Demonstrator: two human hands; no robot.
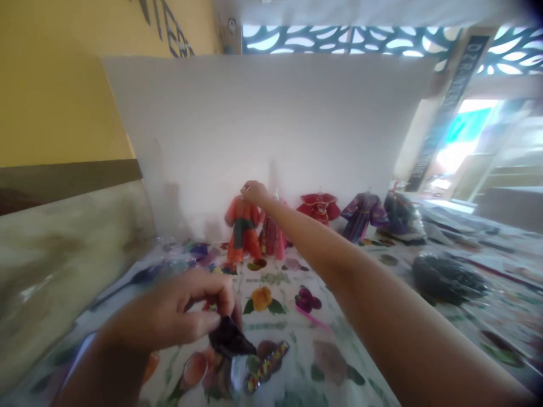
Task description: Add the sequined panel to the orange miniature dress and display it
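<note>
Currently the orange garment (242,229) stands upright on the printed tablecloth (271,316), before a white panel (271,130), and serves as landmark. Right hand (254,193): at the garment's top, fingers curled shut and apparently gripping it at the neckline; whether they pinch the cloth itself or a hanger cannot be told, as the knuckles cover the spot. A dark green area marks the middle of the garment; its finer detail is lost to blur. Left hand (197,311): nearer the viewer than the garment and slightly to its left, pinching a dark piece (231,337), seemingly cloth, between thumb and fingers; its upper edge is hidden in the grip and its full shape is unclear. Just beyond the lower end of that piece, well in front of the garment, lies a patterned strip (267,367). Immediately right of the garment is a pink garment (274,234), partly covered by the right forearm. Farther right along the same row: a red garment (319,208), then a purple garment (365,215), then a dark bundle (401,215) in glossy wrapping, contents not readable. A second dark bag (448,277) lies to the right of the garment and nearer the viewer, smeared by blur. Both arms are cut off by the frame's lower part.
</note>
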